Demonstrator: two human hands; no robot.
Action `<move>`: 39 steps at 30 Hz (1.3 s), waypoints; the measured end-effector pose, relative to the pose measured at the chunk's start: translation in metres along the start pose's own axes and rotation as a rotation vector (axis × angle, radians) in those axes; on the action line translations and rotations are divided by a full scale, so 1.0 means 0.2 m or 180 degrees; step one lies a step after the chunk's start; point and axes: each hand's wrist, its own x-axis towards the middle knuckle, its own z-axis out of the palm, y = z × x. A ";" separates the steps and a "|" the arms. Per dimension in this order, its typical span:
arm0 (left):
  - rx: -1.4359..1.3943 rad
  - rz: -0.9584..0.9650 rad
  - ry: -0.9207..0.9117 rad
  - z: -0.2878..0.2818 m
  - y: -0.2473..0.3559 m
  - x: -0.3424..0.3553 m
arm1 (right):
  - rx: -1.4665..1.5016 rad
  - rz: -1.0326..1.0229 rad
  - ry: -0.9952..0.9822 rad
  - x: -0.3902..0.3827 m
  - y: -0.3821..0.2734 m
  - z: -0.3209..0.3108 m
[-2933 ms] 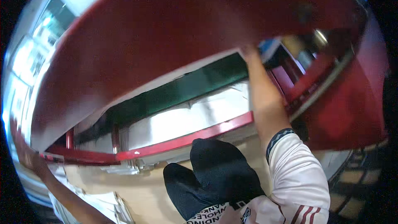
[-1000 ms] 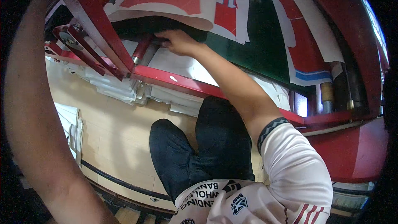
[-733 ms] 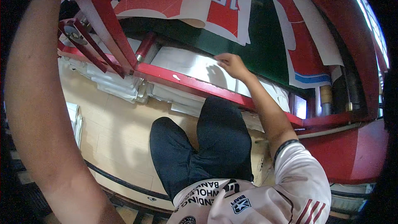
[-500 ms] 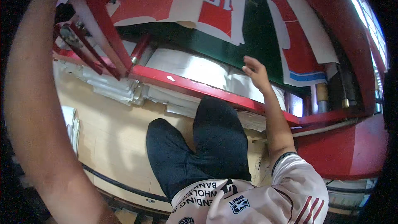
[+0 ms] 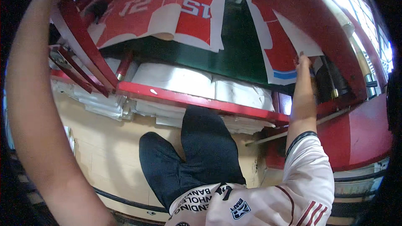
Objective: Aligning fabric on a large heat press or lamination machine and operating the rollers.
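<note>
Nearest the person's body, black trousers (image 5: 197, 155) and a pale short-sleeved shirt (image 5: 307, 171) face a red rail (image 5: 209, 101), with white layers (image 5: 171, 75) just behind it. Along the left side rises the left forearm (image 5: 42, 113); the left grip is out of sight. Across the rail, the right grip (image 5: 302, 60) is over the right edge of a long red-and-white sheet (image 5: 276, 46). From where I stand, its fingertips seem to meet the sheet's white flap (image 5: 295, 29), yet I cannot tell whether they pinch it or merely rest there.

This sheet lies on a green bed (image 5: 238, 33), mostly leftward of the right grip and beyond it. Its long axis runs away from the person, leaning left at the far end; a blue band (image 5: 284, 75) crosses the near end, just left of the wrist. Plainly, the right side is the nearer. Well to the left, past bare green, lie a red sheet with a curled edge (image 5: 125, 21) and another partly under it (image 5: 190, 27).
</note>
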 end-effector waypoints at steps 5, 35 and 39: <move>0.0745 0.1560 -0.1160 -0.13 -0.47 0.43 | -0.0510 -0.0272 -0.1003 -0.15 0.01 0.31; 0.1146 0.0016 -0.1237 -0.28 -0.02 0.49 | -0.3057 -0.1117 -0.0204 -0.26 -2.11 -0.03; 0.1105 0.0024 -0.1242 -0.23 -0.06 0.51 | -0.2656 -0.0885 -0.0593 0.05 -1.89 -0.06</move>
